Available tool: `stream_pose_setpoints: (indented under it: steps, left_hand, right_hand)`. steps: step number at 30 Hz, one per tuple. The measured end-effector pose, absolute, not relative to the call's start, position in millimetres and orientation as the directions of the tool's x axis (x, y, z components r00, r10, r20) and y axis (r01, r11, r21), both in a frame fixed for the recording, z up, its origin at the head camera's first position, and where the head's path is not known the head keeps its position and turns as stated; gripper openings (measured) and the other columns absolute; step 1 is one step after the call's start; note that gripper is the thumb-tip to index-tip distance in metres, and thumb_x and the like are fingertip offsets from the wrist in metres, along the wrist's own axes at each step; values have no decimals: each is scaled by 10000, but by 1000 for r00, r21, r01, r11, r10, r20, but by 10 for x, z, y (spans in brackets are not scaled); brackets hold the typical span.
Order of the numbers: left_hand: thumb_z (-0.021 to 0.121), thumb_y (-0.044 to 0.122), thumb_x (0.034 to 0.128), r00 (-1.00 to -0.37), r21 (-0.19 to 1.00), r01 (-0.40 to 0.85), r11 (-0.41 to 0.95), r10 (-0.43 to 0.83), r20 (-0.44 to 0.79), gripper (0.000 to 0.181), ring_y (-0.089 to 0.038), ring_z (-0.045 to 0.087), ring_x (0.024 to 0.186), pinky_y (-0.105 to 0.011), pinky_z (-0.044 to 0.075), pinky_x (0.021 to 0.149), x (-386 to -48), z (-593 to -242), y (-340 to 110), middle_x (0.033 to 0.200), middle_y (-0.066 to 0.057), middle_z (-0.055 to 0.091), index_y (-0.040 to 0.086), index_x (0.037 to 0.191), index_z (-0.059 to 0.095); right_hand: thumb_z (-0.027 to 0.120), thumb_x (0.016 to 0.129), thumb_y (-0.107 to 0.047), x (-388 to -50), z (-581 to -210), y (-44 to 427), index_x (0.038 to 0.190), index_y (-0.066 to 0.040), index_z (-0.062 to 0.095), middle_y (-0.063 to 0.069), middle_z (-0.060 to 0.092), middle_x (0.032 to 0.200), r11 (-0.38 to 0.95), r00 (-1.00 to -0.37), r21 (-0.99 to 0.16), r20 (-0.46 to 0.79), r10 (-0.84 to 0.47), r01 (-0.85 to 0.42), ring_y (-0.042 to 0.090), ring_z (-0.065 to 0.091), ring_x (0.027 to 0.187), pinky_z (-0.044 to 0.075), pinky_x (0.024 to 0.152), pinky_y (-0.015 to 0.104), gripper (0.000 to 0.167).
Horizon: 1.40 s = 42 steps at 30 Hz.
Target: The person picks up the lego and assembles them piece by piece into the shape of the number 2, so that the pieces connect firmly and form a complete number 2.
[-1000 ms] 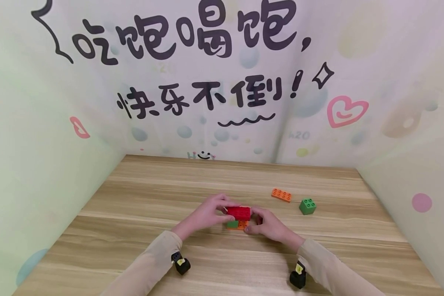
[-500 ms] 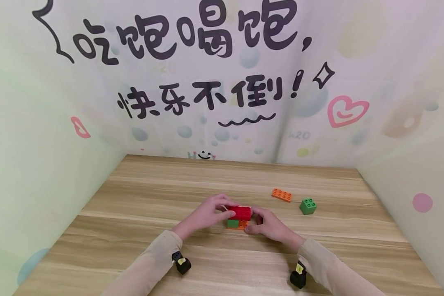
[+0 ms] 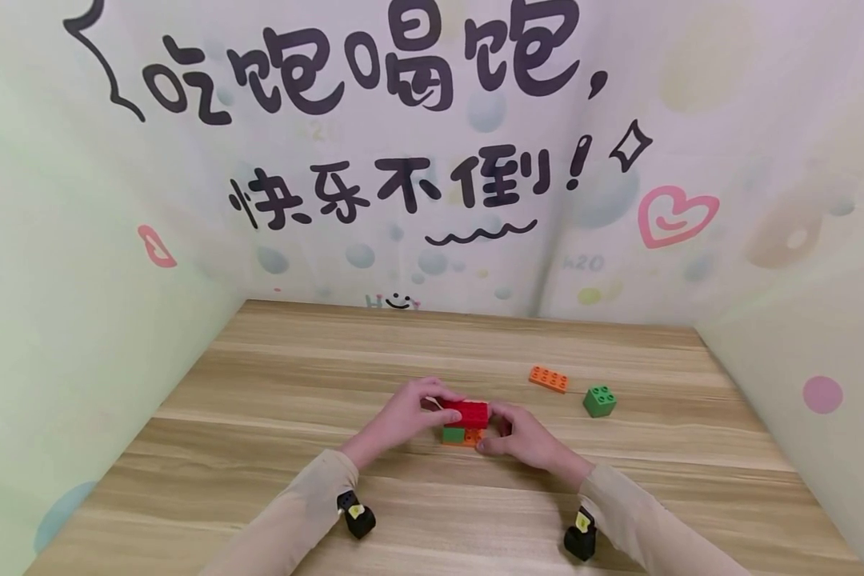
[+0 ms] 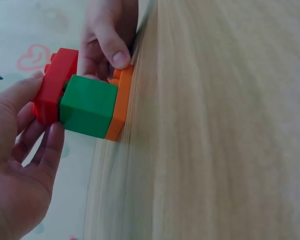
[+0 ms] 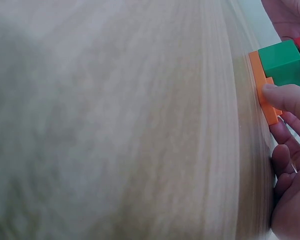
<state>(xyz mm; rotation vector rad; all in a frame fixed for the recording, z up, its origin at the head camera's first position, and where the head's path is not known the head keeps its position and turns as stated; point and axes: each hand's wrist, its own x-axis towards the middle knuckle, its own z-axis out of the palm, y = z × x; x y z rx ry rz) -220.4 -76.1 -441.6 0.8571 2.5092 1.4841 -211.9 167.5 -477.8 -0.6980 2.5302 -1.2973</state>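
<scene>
1) The left hand (image 3: 402, 413) pinches the red building brick (image 4: 56, 90)
2) The right hand (image 3: 527, 439) holds one end of the orange studded plate (image 4: 120, 102)
3) Between both hands, the green building brick (image 4: 88, 107) stands on the plate's other end; over it is the red building brick, studs visible between them
4) Beyond the right hand, to its right, lie a loose orange eight-stud plate (image 3: 549, 379) and a loose green four-stud brick (image 3: 600, 402)
</scene>
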Motion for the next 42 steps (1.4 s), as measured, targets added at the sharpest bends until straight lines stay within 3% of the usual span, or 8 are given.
stream_pose_setpoints:
  steps: [12, 19, 27, 42]
  left_hand:
    - [757, 171, 869, -837, 829, 414, 375, 515, 185, 278, -146, 608, 954, -192, 554, 819, -2171, -4393, -748, 1029, -49, 671, 93, 1135, 743]
    - [750, 167, 875, -840, 824, 414, 388, 512, 181, 266, -140, 608, 964, -196, 554, 811, -2166, -4395, -743, 1032, -47, 670, 100, 1132, 742]
    - [753, 185, 875, -848, 827, 398, 398, 504, 165, 252, -160, 600, 957, -279, 567, 798, -2173, -4411, -750, 1019, -42, 676, 115, 1118, 747]
    - [730, 236, 899, -830, 815, 397, 421, 543, 124, 269, -100, 581, 919, -243, 544, 802, -2196, -4388, -766, 1023, -24, 673, 131, 1146, 734]
  right_hand:
    - [800, 817, -196, -2103, -4762, 1648, 1060, -164, 684, 24, 503, 771, 470, -863, -816, 67, -501, -337, 85, 417, 671, 339, 580, 201, 271]
    - [794, 825, -207, -2105, -4773, 1662, 1117, -211, 683, -10, 504, 792, 492, -872, -815, 33, -488, -306, 86, 422, 677, 346, 593, 202, 313]
    - [782, 839, -220, -2111, -4783, 1664, 1124, -214, 678, -6, 510, 805, 489, -870, -817, 31, -492, -306, 96, 426, 689, 346, 598, 208, 303]
    - [781, 839, -212, -2116, -4792, 1665, 1138, -214, 675, -10, 500, 796, 496, -871, -810, 37, -489, -313, 85, 422, 682, 349, 595, 208, 318]
